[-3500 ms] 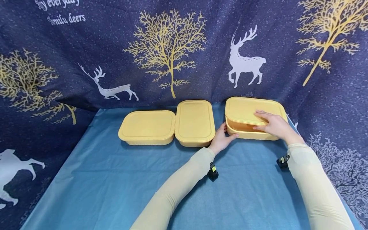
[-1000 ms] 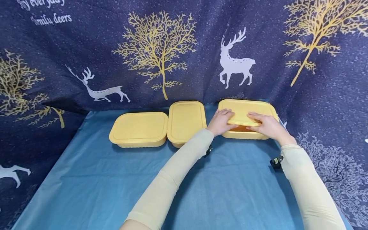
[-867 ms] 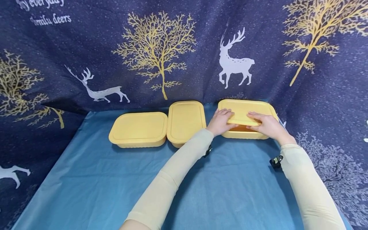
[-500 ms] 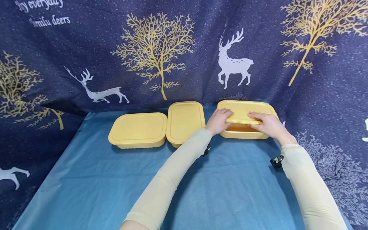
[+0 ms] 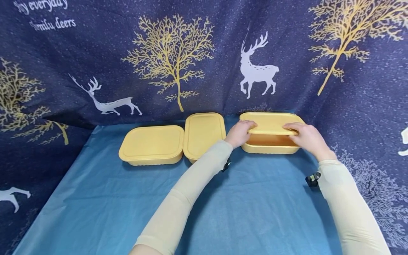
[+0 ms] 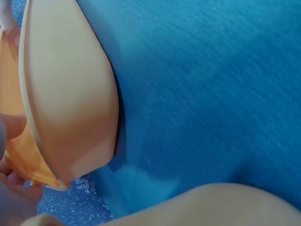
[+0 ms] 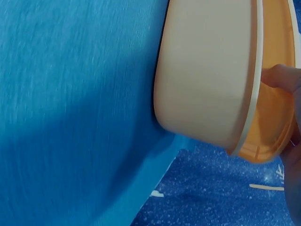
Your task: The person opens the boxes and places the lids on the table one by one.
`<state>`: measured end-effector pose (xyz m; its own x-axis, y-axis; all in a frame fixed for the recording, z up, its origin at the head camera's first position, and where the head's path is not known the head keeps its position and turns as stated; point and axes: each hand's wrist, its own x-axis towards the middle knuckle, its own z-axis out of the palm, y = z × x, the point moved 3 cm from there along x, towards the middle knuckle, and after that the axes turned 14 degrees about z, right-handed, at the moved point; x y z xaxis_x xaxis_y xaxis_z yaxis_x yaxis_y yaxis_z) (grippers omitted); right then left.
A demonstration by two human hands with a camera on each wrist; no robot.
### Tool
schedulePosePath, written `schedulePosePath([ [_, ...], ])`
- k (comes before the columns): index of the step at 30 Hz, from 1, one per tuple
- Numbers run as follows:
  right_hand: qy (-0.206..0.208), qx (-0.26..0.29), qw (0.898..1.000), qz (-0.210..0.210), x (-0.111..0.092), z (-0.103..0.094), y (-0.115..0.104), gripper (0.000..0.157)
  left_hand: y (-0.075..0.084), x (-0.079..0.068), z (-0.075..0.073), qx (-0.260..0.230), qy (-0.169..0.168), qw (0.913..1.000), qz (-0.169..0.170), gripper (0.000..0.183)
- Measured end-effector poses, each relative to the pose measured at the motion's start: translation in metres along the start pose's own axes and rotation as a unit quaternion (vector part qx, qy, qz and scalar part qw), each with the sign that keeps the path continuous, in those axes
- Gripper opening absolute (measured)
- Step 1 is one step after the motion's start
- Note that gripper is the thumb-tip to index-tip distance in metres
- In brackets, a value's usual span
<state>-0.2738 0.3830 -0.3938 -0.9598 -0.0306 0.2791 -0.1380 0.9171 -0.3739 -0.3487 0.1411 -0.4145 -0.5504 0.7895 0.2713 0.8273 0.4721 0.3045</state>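
At the right of the table stands a yellow storage box [image 5: 271, 149], its yellow lid [image 5: 270, 122] tilted up along the front edge, so the orange-looking inside shows. My left hand [image 5: 238, 134] grips the lid at its front left corner, fingers on top and thumb below. At the front right corner, my right hand [image 5: 308, 139] holds the lid the same way. In the left wrist view the thumb [image 6: 14, 126] reaches under the lid past the box rim. The right wrist view shows the other thumb [image 7: 282, 77] against the lid's underside. The box's floor is hidden.
Two more lidded yellow boxes stand to the left: an upright-set one [image 5: 204, 134] in the middle and a sideways one [image 5: 153, 143] beside it. Behind them hangs a dark blue cloth [image 5: 105, 53] with trees and deer. Blue cloth [image 5: 127, 198] covers the table.
My left hand has moved from the box's left side onto the lid. The lid's front edge has risen, widening the gap. My right hand has shifted right along that edge.
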Motion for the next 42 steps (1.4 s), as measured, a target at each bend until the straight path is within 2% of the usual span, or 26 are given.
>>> schedulePosePath([
  [10, 0.039, 0.002, 0.999, 0.009, -0.005, -0.01, 0.01, 0.029, 0.003, 0.0, -0.008, 0.01, 0.015, 0.9998, -0.004, 0.036],
  [25, 0.079, 0.018, 0.997, 0.01, -0.009, -0.017, 0.005, 0.027, 0.005, -0.002, -0.019, 0.044, 0.053, 0.9976, 0.007, 0.028],
  [29, 0.107, 0.039, 0.993, 0.009, -0.008, -0.02, 0.004, 0.024, 0.004, -0.002, -0.027, 0.019, 0.067, 0.9975, 0.005, 0.026],
  [35, 0.17, 0.072, 0.983, 0.009, -0.006, -0.026, 0.006, 0.018, 0.002, -0.002, -0.037, -0.03, 0.088, 0.9957, -0.002, 0.025],
  [42, 0.166, 0.117, 0.978, 0.056, -0.006, -0.026, 0.007, 0.016, -0.003, -0.004, -0.04, -0.091, 0.11, 0.9898, -0.008, 0.024],
])
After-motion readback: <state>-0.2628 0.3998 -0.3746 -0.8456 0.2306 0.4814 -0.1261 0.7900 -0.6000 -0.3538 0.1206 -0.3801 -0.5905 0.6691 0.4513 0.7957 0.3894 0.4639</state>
